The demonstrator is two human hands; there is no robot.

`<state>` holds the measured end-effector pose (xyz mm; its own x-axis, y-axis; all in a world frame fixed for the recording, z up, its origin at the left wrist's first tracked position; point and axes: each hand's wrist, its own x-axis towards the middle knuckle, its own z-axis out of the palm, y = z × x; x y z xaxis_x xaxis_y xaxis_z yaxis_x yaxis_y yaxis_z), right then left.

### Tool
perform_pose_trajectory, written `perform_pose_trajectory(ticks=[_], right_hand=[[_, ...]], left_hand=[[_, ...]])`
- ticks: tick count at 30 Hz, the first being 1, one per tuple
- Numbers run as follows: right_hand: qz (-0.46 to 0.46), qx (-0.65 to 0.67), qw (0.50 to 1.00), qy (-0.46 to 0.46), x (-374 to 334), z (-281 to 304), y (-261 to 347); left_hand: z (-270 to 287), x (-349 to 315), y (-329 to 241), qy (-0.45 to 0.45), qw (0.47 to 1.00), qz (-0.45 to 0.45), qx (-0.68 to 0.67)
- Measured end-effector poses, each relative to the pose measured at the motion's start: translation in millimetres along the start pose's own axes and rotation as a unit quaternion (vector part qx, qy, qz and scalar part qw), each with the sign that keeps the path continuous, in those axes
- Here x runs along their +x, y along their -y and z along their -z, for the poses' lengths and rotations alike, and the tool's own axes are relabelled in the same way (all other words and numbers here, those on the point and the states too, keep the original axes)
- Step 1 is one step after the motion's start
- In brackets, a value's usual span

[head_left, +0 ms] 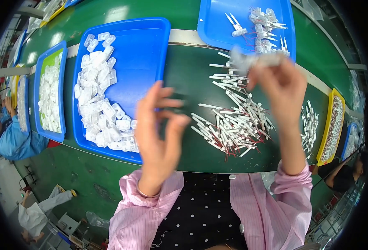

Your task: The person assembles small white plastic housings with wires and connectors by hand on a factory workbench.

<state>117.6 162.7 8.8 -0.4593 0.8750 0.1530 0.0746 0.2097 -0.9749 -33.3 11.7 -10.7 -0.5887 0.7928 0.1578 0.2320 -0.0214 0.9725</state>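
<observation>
My right hand (280, 85) is raised over the dark green table (184, 75) and pinches a small clear plastic part with a white piece (250, 60), blurred by motion. My left hand (159, 129) hovers with fingers spread and nothing in it, at the right edge of a blue tray (146, 50) holding several clear plastic housings (98, 104). Between my hands lies a heap of thin white parts with red wire ends (234, 121). At the far side, another blue tray (217, 25) carries several assembled pieces (263, 25).
A second blue tray of clear parts (49, 91) stands at the left. At the right are a small pile of white parts (310, 125) and a yellow tray (333, 129). A person in blue (11, 139) sits at the left, another person (346, 173) at the right.
</observation>
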Motion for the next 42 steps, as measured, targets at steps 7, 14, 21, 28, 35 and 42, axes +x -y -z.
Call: perform_pose_trajectory(ticks=[7,14,21,28,35,42], right_hand=[[-0.096,-0.151,0.979,-0.099,131,71,-56],[-0.059,-0.280,0.947,-0.149,104,61,-25],[0.073,-0.441,0.873,0.196,-22,24,-7],[-0.038,-0.551,0.833,-0.012,-63,79,-16],[-0.066,-0.560,0.820,-0.097,-72,158,-52],[-0.023,-0.602,0.792,-0.099,-52,164,-59]], left_hand=[[74,30,17,-0.132,0.748,0.042,0.649],[77,32,30,-0.071,0.773,0.124,0.618],[62,37,35,-0.076,0.742,0.106,0.658],[83,22,44,-0.112,0.915,0.025,0.388],[21,13,-13,0.010,0.999,-0.004,0.043],[-18,-16,-32,0.177,0.918,0.148,-0.322]])
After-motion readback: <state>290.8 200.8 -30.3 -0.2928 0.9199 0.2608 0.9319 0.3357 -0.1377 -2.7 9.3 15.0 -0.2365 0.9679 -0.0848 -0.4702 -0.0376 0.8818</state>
